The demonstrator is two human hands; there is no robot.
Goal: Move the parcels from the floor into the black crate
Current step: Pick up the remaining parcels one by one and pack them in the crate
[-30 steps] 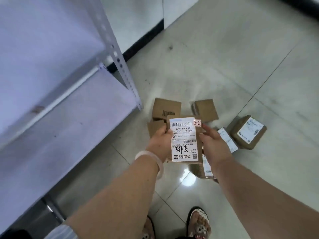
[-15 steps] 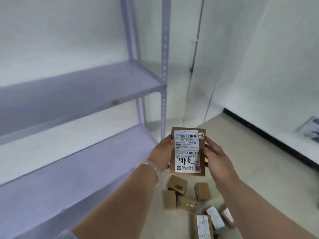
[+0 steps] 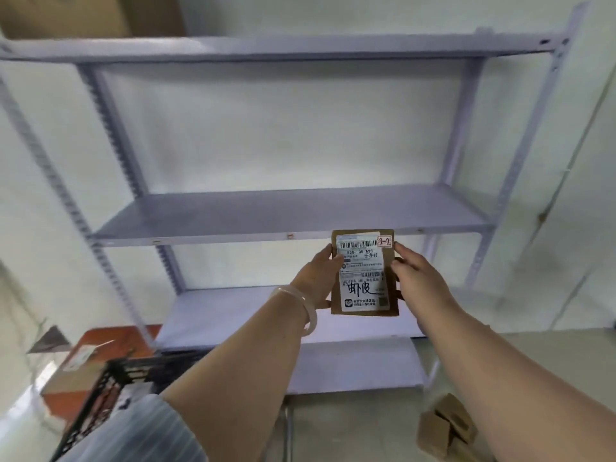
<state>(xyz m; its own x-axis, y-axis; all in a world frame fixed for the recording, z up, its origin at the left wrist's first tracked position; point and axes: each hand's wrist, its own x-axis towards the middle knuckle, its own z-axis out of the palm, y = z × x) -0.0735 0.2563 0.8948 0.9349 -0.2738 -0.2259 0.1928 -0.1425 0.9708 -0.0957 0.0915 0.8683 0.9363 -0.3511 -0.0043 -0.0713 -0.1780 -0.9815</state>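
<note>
Shelving (image 3: 283, 211) behind — left hand (image 3: 316, 278), right hand (image 3: 416, 281) grip parcel (image 3: 363, 271); crate (image 3: 100, 395) blurry.

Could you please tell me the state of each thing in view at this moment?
Labelled parcel, held upright in the air, label facing the viewer.
Left hand, grips the parcel's left edge.
Right hand, grips the parcel's right edge.
Black crate, at lower left, only partly in view; contents not visible.
Floor parcels, lying loose at lower right.
Shelf rack, standing upright behind the parcel.
</note>
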